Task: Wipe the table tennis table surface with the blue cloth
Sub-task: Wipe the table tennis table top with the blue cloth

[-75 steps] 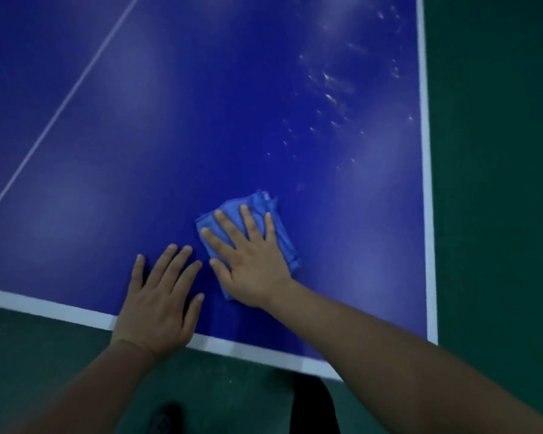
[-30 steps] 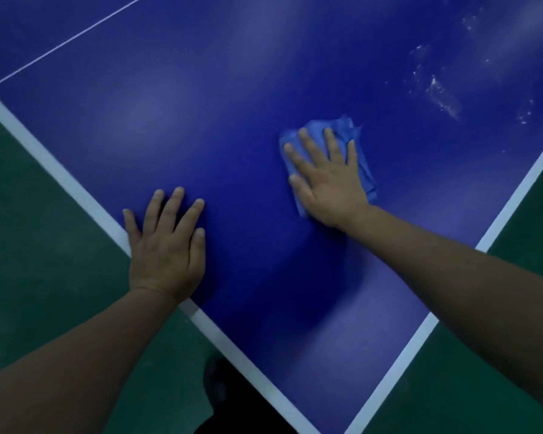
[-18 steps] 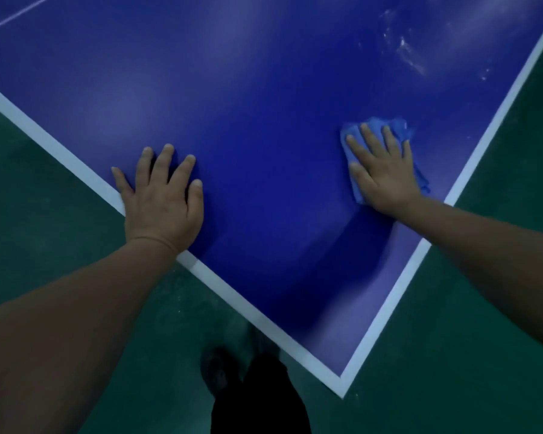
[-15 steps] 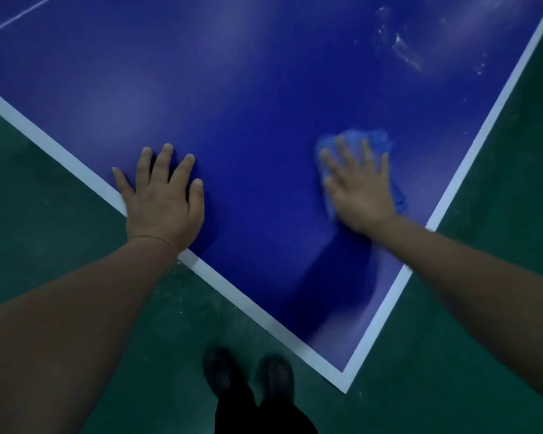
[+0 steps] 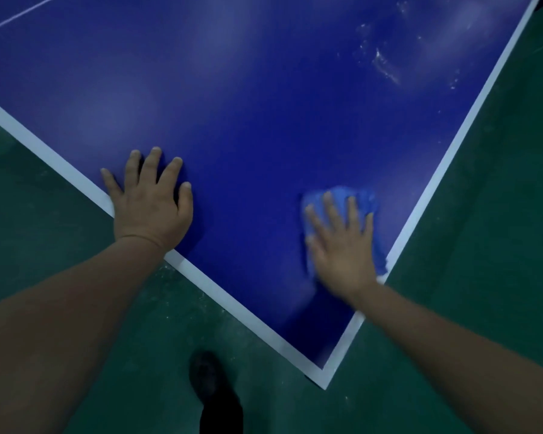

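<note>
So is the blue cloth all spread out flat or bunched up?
Bunched up. The blue cloth sits as a rumpled wad under the flat right hand, barely wider than it.

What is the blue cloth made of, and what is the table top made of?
The cloth looks like soft woven fabric, maybe microfibre: it bunches and wrinkles under the right hand. The table looks like a hard painted board with a smooth, slightly glossy finish: it reflects soft patches of light. What lies under the paint cannot be seen.

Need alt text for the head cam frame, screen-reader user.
A person's right hand presses a blue cloth flat on a blue table tennis table near its corner, while the left hand rests flat at the white edge line. White smudges remain farther up the surface.
</note>
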`<state>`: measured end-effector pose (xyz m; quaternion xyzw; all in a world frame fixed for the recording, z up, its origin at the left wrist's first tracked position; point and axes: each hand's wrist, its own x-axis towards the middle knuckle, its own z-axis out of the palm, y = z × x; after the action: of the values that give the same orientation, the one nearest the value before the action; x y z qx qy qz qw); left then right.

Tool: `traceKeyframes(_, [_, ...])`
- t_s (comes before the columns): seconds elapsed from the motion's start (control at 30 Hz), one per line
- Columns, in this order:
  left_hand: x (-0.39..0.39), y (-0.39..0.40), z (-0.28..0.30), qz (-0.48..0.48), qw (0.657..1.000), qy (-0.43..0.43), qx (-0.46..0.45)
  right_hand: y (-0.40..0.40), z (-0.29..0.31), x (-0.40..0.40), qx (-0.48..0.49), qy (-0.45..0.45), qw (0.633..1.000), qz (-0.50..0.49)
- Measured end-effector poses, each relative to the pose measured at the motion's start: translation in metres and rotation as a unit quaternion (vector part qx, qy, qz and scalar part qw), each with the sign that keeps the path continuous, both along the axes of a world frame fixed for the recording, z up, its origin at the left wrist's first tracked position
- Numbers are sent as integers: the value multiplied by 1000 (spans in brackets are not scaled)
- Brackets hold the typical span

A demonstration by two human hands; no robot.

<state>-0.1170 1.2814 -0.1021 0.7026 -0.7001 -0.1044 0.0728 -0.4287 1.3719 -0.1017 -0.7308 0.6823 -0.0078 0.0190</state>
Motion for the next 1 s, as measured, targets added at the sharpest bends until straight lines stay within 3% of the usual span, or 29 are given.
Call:
traceKeyframes(0.13, [1,-1,0,-2,1000,-7,1,113,8,29,59,-30,965,252])
traceKeyframes(0.23, [-1,0,0,1,1000,-25,1,88,11,-7,69,-22,944,323])
traceKeyframes(0.3, [-3,0,1,0,999,-42,1,40,3,-30,63,-3,959,278])
traceKeyframes(0.4, [-5,4,5,4,998,-59,7,-42,2,-72,47,7,995,89])
traceKeyframes(0.53, [-28,25,13,47,998,-42,5,-95,10,-74,63,-14,996,-64])
traceKeyframes(0.57, [-38,34,15,54,998,-34,4,-82,8,-57,52,-10,998,-40])
traceKeyframes(0.63, [-67,53,18,77,997,-4,-7,-32,7,-24,37,-48,989,136])
traceKeyframes(0.7, [-106,64,21,93,995,19,-34,14,6,-27,42,-81,941,325])
traceKeyframes(0.77, [-153,65,22,85,995,31,-50,-3,0,-70,29,-97,917,386])
traceKeyframes(0.83, [-202,56,22,73,995,54,-41,-59,-4,-128,11,-55,940,337])
traceKeyframes(0.93, [-266,41,19,81,994,67,-18,-159,6,-222,49,3,990,134])
traceKeyframes(1.0, [-287,34,14,102,993,54,1,-205,15,-264,77,-8,997,-1])
